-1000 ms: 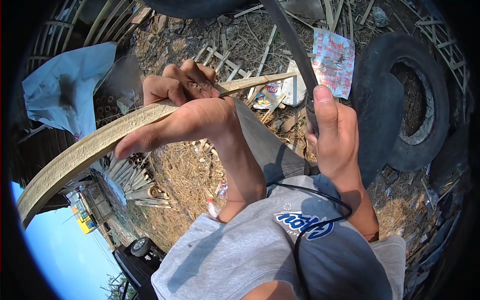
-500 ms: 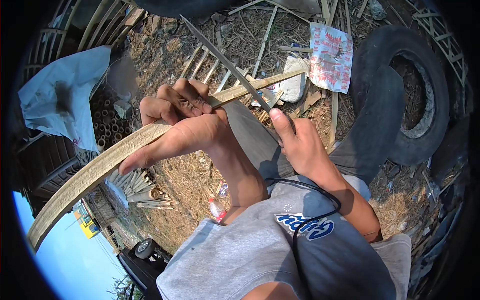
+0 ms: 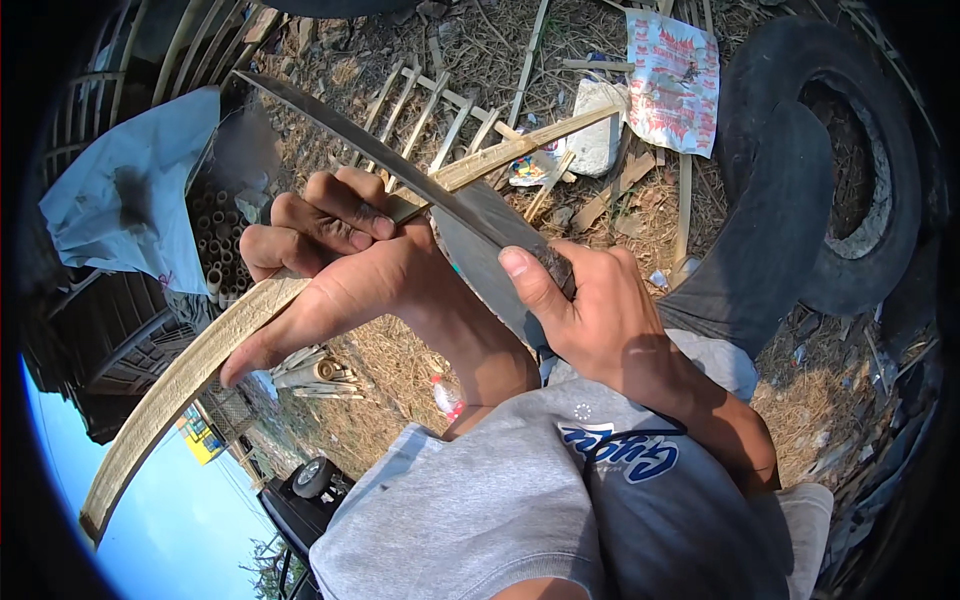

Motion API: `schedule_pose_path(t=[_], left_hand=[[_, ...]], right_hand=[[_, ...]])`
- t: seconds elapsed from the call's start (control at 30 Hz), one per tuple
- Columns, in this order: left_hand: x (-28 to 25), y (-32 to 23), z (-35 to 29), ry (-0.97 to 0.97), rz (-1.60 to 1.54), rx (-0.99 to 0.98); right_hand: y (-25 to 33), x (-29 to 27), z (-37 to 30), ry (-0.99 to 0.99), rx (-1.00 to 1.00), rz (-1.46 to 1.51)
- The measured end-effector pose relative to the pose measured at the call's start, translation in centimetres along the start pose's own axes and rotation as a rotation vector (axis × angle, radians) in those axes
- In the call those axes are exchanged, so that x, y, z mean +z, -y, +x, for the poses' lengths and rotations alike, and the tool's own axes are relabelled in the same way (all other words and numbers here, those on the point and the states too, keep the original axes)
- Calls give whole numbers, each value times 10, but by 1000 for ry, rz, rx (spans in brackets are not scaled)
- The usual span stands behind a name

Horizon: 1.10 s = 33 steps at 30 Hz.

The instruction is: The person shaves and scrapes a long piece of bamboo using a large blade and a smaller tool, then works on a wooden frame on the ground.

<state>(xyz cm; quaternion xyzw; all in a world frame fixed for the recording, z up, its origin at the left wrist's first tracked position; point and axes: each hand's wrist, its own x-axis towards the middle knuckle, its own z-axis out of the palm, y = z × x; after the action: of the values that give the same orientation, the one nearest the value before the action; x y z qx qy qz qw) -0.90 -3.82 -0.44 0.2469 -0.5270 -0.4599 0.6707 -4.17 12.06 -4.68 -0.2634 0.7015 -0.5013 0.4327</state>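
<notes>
My left hand point(image 3: 335, 250) is closed around a long split bamboo strip point(image 3: 190, 375), which curves to the lower left and runs out beyond the fingers to the upper right. In my right hand point(image 3: 600, 310) is the dark handle of a long knife point(image 3: 370, 150). Its blade slants up to the left and crosses the strip just beyond my left fingers, appearing to touch it. The two hands are apart, the right one nearer my body.
Black tires point(image 3: 885, 200) lie on the right. Beside them is a white printed sack point(image 3: 672, 85). A pale block point(image 3: 597, 125) and a slatted bamboo piece point(image 3: 440, 115) lie ahead. Cut bamboo tubes point(image 3: 215, 235) are stacked at left below a pale sheet point(image 3: 130, 190).
My right hand has moved left and a little nearer my body, and the knife blade has swung flatter, its tip further left. The blade now crosses the strip closer to my left fingers.
</notes>
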Motion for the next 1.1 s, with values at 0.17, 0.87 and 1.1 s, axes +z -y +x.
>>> schedule_pose_path(t=[0.17, 0.87, 1.1], left_hand=[[-11, -3, 0, -11, 62, 47], [-13, -7, -16, 107, -74, 68], [-25, -2, -6, 162, -126, 41]], right_hand=[[-22, -4, 14, -3, 224, -79], [-77, -18, 26, -35, 471, -43], [-6, -17, 0, 121, 207, 270]])
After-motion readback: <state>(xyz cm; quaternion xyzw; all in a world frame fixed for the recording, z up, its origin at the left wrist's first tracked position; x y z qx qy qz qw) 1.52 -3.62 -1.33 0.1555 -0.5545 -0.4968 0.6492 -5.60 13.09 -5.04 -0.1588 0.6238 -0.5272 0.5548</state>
